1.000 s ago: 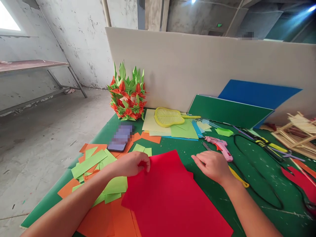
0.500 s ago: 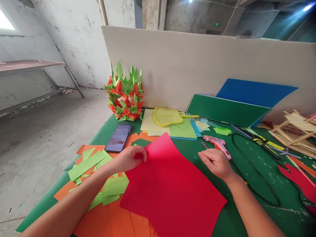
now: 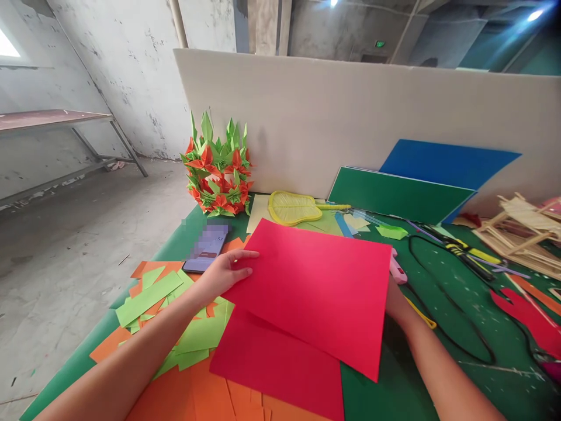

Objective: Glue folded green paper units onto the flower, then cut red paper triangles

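A red sheet of paper is raised above the table, tilted toward me. My left hand is at its left edge, thumb and forefinger stretched out and apart over the red surface. My right hand is mostly hidden behind the sheet's right edge, with only the wrist showing, so its fingers cannot be seen. Lower down, more red paper lies over orange paper pieces; whether it is a separate sheet I cannot make out. Light green paper pieces are scattered beside my left forearm.
A phone lies beyond my left hand, near an orange-and-green folded-paper structure. At the back are a yellow paddle-shaped item and a green board. A pink glue gun, black cable and wooden stick model are right.
The red paper's right side has risen and flattened, uncovering red paper below. My right hand, earlier a closed hand in plain view, has gone behind the sheet. My left fingers have straightened.
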`<action>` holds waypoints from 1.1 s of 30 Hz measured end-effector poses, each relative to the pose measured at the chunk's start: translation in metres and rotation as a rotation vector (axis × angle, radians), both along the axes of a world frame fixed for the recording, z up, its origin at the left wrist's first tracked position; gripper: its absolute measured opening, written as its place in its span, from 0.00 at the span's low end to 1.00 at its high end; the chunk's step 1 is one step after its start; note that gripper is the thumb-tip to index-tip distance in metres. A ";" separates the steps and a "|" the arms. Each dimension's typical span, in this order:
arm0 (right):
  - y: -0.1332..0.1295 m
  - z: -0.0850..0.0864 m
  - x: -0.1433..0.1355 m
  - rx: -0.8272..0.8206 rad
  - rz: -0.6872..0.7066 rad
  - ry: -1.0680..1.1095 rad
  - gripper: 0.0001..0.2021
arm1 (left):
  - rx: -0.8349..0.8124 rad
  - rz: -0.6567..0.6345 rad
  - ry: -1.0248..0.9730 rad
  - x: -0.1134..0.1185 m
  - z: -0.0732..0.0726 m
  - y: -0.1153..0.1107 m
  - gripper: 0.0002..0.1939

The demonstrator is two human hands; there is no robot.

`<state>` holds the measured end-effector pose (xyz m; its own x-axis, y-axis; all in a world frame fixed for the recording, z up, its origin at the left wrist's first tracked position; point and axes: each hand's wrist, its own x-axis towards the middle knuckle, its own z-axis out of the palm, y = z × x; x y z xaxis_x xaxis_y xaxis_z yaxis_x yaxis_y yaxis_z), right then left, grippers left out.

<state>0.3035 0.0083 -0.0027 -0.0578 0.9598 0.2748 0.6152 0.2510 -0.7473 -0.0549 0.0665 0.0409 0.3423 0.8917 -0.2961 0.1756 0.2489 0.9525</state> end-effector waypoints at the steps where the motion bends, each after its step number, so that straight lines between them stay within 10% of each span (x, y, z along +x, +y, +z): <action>1: -0.002 0.003 -0.001 -0.031 0.014 0.001 0.17 | -0.008 0.001 -0.013 0.002 0.000 -0.001 0.31; 10: -0.006 0.013 -0.031 -0.326 0.298 0.340 0.33 | -0.207 -0.029 -0.225 0.027 -0.006 -0.025 0.34; 21: -0.008 0.001 -0.076 -0.270 -0.077 0.230 0.38 | 0.015 -0.205 -0.023 0.041 -0.023 -0.048 0.22; 26: -0.017 0.010 -0.085 -0.284 -0.033 0.249 0.39 | -0.056 -0.146 -0.113 0.045 -0.026 -0.051 0.19; 33: -0.023 0.024 -0.077 -0.519 0.185 0.826 0.36 | -0.159 -0.007 -0.326 0.044 -0.020 -0.048 0.17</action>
<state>0.2267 -0.0143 0.0210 -0.1984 0.9677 -0.1555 -0.1637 -0.1891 -0.9682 -0.0113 0.0189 0.0212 0.4478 0.8405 -0.3052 -0.1285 0.3983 0.9082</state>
